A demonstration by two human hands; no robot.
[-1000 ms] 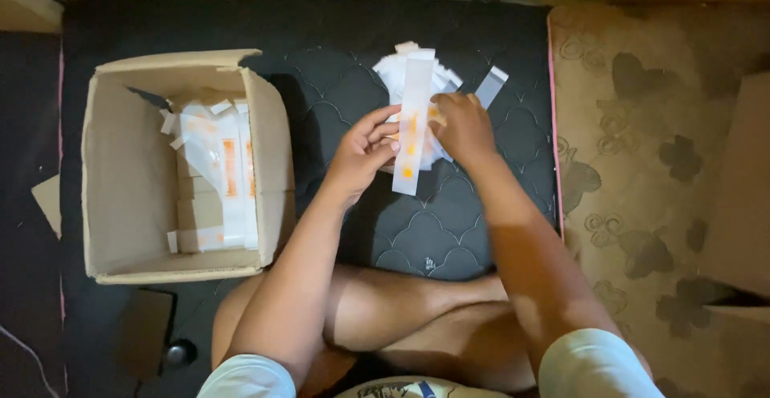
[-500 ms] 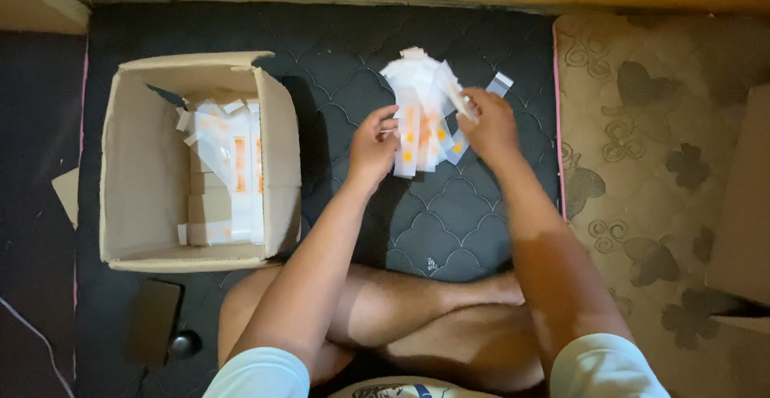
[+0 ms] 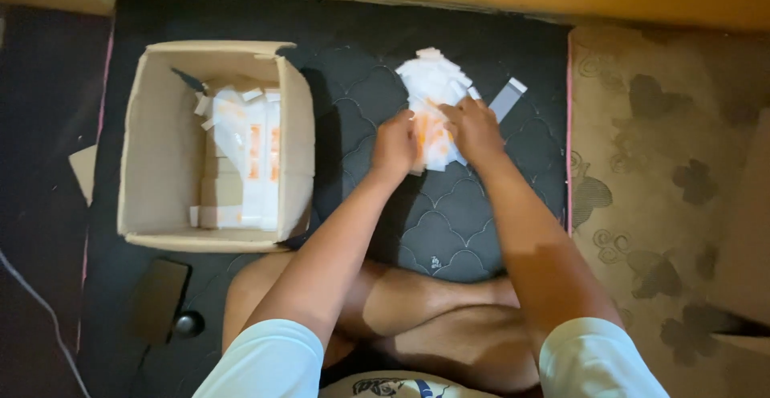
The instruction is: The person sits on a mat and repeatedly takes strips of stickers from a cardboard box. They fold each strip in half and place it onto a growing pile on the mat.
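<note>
1. White paper packets with orange marks lie in a heap, the packet pile (image 3: 433, 97), on a dark quilted mat (image 3: 449, 221).
2. Both hands rest on the near edge of that pile.
3. The left hand (image 3: 395, 145) is curled, and its fingers pinch the edge of a packet from the pile.
4. The right hand (image 3: 475, 129) lies just beside it, fingers bent down and pressing on the same packets.
5. The two hands are close together, almost touching.
6. A thin grey strip (image 3: 505, 99) lies on the mat, just to the right of the pile and near the right hand.
7. A brown cardboard box (image 3: 152, 157) sits open on the mat, well to the left of the hands.
8. Inside the box, more white and orange packets (image 3: 253, 157) lean against its right wall.
9. The left half of the box floor is bare cardboard.
10. A dark flat phone (image 3: 159, 298) lies on the mat in front of the box, with a small round black thing (image 3: 189, 322) just beside it.
11. A thin cord (image 3: 40, 302) runs over the dark floor at the far left.
12. A tan rug with a leaf pattern (image 3: 666, 189) lies to the right of the mat.
13. The person sits cross-legged, and the bare legs (image 3: 417, 310) fold under the arms.
14. The person wears white sleeves (image 3: 269, 362).
</note>
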